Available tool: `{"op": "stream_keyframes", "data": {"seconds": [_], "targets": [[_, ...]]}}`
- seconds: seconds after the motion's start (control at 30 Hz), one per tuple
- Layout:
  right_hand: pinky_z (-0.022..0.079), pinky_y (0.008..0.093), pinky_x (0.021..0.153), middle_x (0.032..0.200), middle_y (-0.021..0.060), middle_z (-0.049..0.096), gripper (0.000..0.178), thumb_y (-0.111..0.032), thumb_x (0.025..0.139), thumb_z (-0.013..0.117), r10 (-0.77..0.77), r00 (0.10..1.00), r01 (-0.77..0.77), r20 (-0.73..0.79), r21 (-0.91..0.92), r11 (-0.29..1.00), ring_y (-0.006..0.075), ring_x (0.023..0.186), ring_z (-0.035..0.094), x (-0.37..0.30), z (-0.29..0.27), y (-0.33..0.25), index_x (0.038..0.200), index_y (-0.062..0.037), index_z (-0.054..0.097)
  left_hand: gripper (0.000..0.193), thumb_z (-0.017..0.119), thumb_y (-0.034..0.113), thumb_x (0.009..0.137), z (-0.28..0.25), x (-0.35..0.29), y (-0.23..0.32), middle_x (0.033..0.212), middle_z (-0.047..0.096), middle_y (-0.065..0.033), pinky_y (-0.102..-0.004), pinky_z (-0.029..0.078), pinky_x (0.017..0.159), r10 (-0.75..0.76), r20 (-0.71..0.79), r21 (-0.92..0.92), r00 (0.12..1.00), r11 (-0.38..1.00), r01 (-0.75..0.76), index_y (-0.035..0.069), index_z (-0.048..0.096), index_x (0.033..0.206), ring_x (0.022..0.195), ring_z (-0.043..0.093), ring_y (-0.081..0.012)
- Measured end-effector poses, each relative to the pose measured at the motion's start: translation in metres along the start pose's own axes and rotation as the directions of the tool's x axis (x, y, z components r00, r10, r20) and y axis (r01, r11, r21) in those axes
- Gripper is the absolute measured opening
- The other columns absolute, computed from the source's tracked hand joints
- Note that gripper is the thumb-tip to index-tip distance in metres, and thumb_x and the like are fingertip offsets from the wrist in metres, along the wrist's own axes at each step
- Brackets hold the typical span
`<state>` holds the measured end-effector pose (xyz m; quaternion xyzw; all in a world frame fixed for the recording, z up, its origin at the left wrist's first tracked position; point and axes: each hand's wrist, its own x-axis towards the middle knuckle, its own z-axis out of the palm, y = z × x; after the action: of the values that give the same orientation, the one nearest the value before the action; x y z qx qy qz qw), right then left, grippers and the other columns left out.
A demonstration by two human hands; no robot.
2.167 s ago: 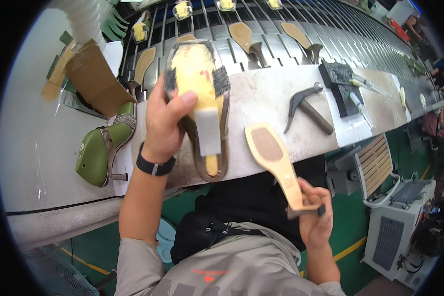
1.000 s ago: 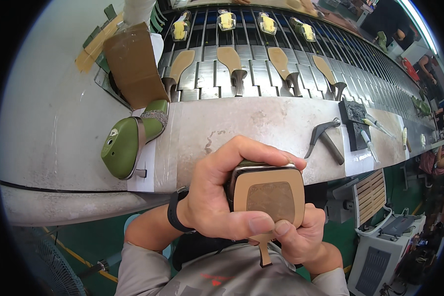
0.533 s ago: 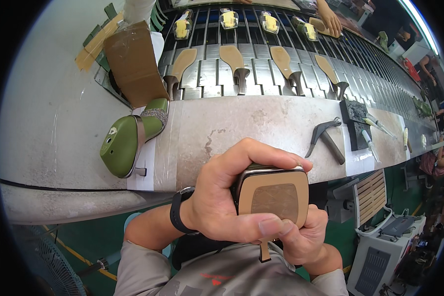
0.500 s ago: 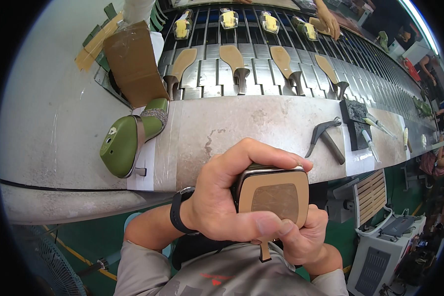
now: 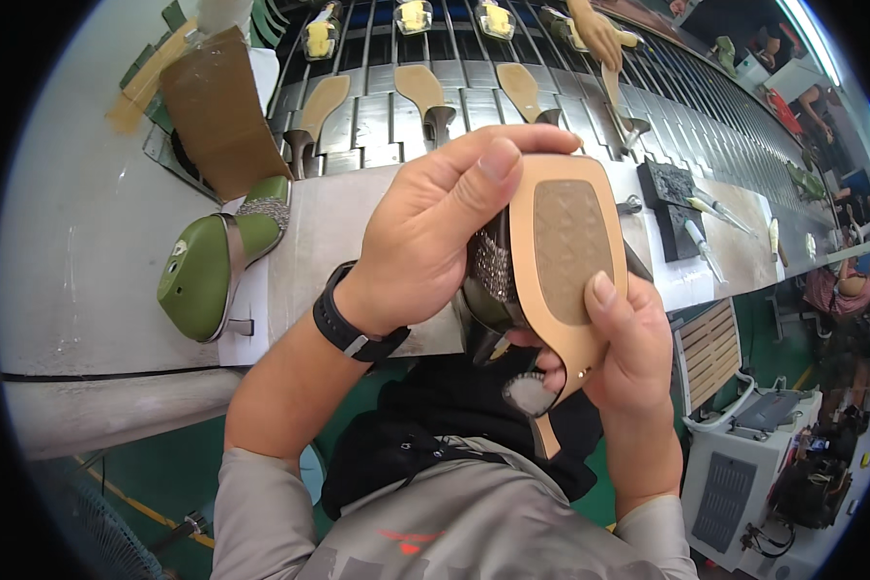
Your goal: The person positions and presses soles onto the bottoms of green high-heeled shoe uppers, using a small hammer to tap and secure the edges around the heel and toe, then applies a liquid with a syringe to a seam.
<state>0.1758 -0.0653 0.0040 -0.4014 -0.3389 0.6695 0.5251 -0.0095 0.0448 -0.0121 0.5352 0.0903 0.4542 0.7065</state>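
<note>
In front of my chest I hold a high-heeled shoe with its tan sole (image 5: 522, 208) turned up toward me. A brown patterned panel is set in that sole, and a glittery strap (image 5: 494, 266) shows along its side. My left hand (image 5: 420, 232) is wrapped over the toe end, thumb against the upper edge. My right hand (image 5: 628, 338) grips the narrow waist, its thumb on the sole and fingers beneath. The slim heel (image 5: 546, 437) points down toward my lap. Left on the bench lies another shoe on a green last (image 5: 198, 280), with a glittery strap.
A pale bench (image 5: 338, 208) runs before me. On its right are a black block (image 5: 672, 193), syringes (image 5: 710, 253) and a hammer (image 5: 631, 205), partly hidden. Behind it a slatted conveyor (image 5: 372, 106) carries heeled soles (image 5: 419, 89); a co-worker's hand (image 5: 597, 39) is there. A cardboard flap (image 5: 217, 116) stands left.
The shoe has risen away from my lap and tilted, so more of its sole faces me. My left hand moved up with it; my right hand now grips the waist. The view has shifted slightly.
</note>
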Motion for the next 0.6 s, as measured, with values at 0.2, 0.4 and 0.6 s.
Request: {"op": "stream_keyframes", "data": {"seconds": [0.2, 0.4, 0.6], "targets": [[0.062, 0.0263, 0.048, 0.097, 0.0248, 0.076, 0.047, -0.030, 0.114, 0.050, -0.052, 0.998, 0.051, -0.021, -0.054, 0.997, 0.0234, 0.066, 0.077, 0.008, -0.008, 0.001, 0.132, 0.0126, 0.057, 0.060, 0.051, 0.040, 0.115, -0.002, 0.005, -0.004, 0.142, 0.065, -0.0173, -0.0344, 0.052, 0.111, 0.031, 0.018, 0.050, 0.999, 0.998, -0.032, -0.007, 0.049, 0.152, 0.130, 0.065, -0.0200], [0.065, 0.0306, 0.057, 0.096, 0.0186, 0.076, 0.043, -0.030, 0.112, 0.059, -0.032, 0.999, 0.030, -0.026, -0.057, 0.998, 0.0197, 0.068, 0.075, 0.006, -0.013, -0.003, 0.123, 0.0112, 0.065, 0.082, 0.073, 0.034, 0.100, 0.003, -0.004, 0.004, 0.159, 0.051, -0.0233, -0.0416, 0.042, 0.121, -0.001, 0.058, 0.175, 0.998, 0.985, -0.009, -0.005, 0.035, 0.161, 0.146, 0.052, -0.0282], [0.061, 0.0304, 0.062, 0.084, 0.0151, 0.078, 0.043, -0.028, 0.114, 0.052, -0.142, 0.986, 0.161, 0.090, -0.274, 0.948, 0.0176, 0.069, 0.075, -0.035, 0.001, 0.019, 0.107, 0.0097, 0.071, 0.077, 0.049, 0.060, 0.110, 0.023, -0.051, 0.021, 0.147, 0.060, -0.0333, -0.0449, 0.052, 0.112, -0.012, -0.008, 0.319, 1.000, 0.948, 0.014, -0.007, 0.050, 0.148, 0.133, 0.064, -0.0346]]}}
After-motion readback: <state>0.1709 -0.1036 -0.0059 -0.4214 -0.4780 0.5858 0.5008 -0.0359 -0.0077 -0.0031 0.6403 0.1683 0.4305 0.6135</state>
